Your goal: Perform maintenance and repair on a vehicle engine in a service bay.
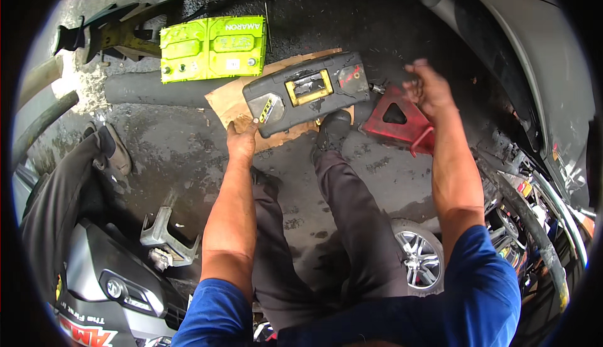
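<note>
A black plastic toolbox (286, 107) with a yellow-edged handle lies slightly askew on a flat piece of brown cardboard (225, 100). At its near left corner is my left hand (241, 141), thumb and finger spread apart, the thumb against the toolbox's end; the other fingers are hard to make out. My right hand (433, 91) is raised to the right of the toolbox, over a red metal stand (402, 124). Its fingers are loosely bent and apart, with nothing visible in them. Behind the toolbox, to the left, sits a bright green car battery (213, 48).
A grey car panel (546, 77) borders the right side. Near my legs are an alloy wheel (419, 256) and a grey metal bracket (173, 237). Another person's leg (66, 180) and shoe (117, 149) are at left, above a motorcycle (116, 284). A black and yellow stand (119, 36) lies far left.
</note>
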Demonstrator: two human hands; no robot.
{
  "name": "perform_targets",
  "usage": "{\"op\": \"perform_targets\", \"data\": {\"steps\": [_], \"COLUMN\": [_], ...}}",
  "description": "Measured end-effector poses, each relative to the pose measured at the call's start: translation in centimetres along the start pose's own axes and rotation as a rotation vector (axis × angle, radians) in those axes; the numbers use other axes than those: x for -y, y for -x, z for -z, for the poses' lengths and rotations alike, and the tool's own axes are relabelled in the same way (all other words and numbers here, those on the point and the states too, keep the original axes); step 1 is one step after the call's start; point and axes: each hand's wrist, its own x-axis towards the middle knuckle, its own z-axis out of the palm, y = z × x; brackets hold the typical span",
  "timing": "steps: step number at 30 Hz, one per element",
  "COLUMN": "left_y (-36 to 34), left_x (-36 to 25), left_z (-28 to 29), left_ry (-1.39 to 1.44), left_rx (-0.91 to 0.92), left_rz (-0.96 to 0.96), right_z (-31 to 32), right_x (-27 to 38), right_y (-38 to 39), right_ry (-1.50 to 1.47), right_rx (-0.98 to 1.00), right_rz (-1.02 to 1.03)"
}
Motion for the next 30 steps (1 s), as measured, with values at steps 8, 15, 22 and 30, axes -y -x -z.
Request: {"op": "perform_targets", "data": {"steps": [8, 15, 22, 30], "left_y": [20.8, 37.2, 42.6, 40.3], "left_x": [-4.8, -11.9, -14.8, -18.1], "left_z": [10.5, 20.6, 22.9, 31.4], "left_ry": [-0.526, -0.791, -0.983, -0.698], "left_rx": [0.665, 1.258, 1.352, 0.792], "left_rz": [-0.397, -0.621, -0.674, -0.707], "right_z": [-1.5, -0.8, 0.3, 2.7], "right_x": [-1.9, 2.2, 5.9, 0.0], "right_y": [23.1, 36.6, 44.9, 52.1], "right_ry": [0.433, 0.155, 0.029, -0.105], "right_rx": [0.401, 0.387, 0.425, 0.276], "right_rz": [0.194, 0.611, 0.766, 0.372]}}
